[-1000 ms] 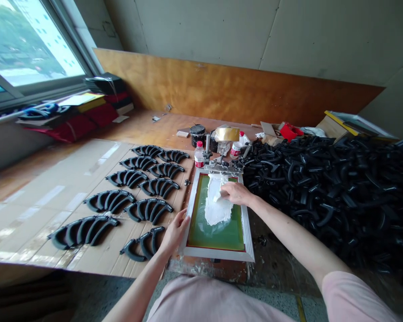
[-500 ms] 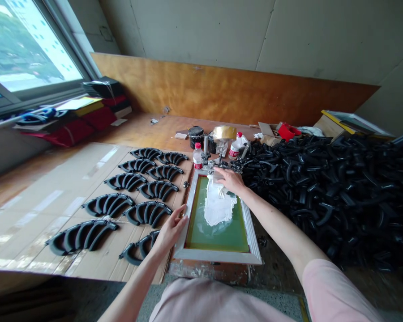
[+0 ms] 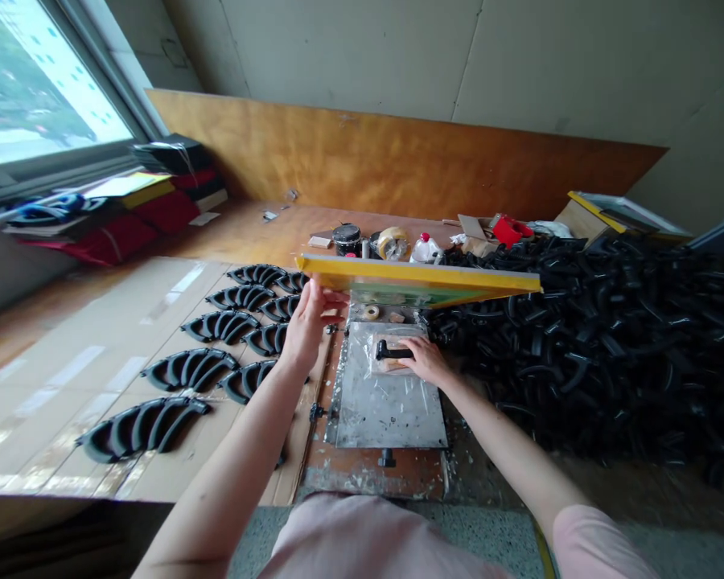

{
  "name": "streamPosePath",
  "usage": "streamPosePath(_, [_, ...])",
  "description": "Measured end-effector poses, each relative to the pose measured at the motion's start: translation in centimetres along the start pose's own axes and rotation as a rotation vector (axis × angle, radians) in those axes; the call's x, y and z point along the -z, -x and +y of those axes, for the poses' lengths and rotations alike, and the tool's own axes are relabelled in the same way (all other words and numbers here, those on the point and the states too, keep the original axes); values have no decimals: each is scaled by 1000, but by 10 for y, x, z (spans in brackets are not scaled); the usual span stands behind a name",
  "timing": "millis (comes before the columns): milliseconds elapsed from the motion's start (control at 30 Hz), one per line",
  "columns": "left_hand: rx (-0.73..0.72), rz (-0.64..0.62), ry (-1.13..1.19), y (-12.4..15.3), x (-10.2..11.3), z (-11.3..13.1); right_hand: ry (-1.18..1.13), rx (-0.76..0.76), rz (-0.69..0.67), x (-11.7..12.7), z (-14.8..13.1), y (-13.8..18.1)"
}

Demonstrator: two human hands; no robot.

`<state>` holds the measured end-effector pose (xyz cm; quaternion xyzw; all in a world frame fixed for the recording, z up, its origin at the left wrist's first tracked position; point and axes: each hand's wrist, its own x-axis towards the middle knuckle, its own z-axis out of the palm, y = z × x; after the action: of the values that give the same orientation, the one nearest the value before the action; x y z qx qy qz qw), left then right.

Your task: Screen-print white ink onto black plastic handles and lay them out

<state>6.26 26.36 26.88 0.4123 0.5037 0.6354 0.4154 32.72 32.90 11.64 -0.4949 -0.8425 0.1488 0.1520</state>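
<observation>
My left hand grips the left corner of the yellow-edged printing screen frame, which is lifted up on its far hinge and seen edge-on. Under it lies a grey metal base plate covered with clear film. A black curved plastic piece rests on a small wooden block near the plate's far end. My right hand reaches under the raised frame and has its fingers on that piece.
Rows of black curved pieces lie in groups on cardboard to the left. A big heap of the same black pieces fills the right side. Jars, a tape roll and a bottle stand behind the frame. Red stacks lie under the window.
The screen frame lay flat with white ink being spread on it; now my left hand has swung it up, and my right hand has gone from the screen's top down to the black piece underneath.
</observation>
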Motion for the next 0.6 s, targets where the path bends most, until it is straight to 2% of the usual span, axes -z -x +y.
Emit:
streamPosePath(67, [102, 8, 30, 17, -3, -21, 63, 11, -7, -3, -21, 3])
streamPosePath(133, [364, -97, 28, 48, -4, -48, 96, 18, 49, -1, -47, 11])
streamPosePath(167, [541, -188, 19, 66, -4, -62, 105, 63, 78, -1, -62, 18])
streamPosePath(200, [672, -222, 27, 83, -4, -75, 109, 135, 98, -2, -77, 26])
streamPosePath(267, [799, -196, 68, 113, 3, -98, 89, 358, 62, -9, -100, 43])
streamPosePath(333, [806, -100, 83, 134, 21, -114, 62, 512, -10, -14, -102, 58])
streamPosePath(367, [798, -43, 67, 141, 36, -121, 70, 501, -38, -14, -91, 64])
streamPosePath(400, [789, 20, 36, 146, 55, -127, 106, 417, -57, -12, -74, 68])
streamPosePath(433, [774, 89, -1, 152, 77, -132, 160, 282, -64, -7, -50, 72])
streamPosePath(500, [756, 260, -116, 164, 126, -144, 360, -89, -99, 7, 5, 79])
streamPosePath(567, [768, 421, -245, 182, 173, -155, 448, -245, -111, 17, 56, 86])
streamPosePath(600, [798, 489, -305, 191, 191, -160, 527, -302, -161, 19, 75, 90])
